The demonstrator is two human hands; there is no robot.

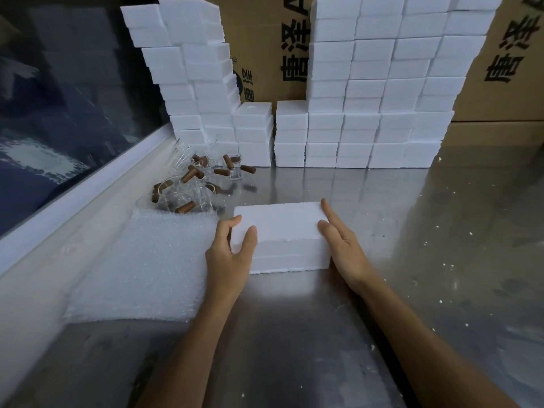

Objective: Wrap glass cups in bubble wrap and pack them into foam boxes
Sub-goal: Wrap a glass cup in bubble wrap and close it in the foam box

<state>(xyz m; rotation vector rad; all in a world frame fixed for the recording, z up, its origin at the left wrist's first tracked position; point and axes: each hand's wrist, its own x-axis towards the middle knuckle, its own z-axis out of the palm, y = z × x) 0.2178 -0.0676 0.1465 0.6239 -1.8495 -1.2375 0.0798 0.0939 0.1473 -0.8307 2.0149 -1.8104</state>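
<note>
Closed foam box held at both ends on the steel table.

The left hand curls round its near-left corner; the right hand lies flat-fingered against the right end. It looks light, stiff and crumbly, best held by the ends. The fragile glass cups sit behind the bubble wrap, unwrapped.

One head-worn wide-angle view, forward and down, close over the steel table toward stacked foam boxes.
</note>
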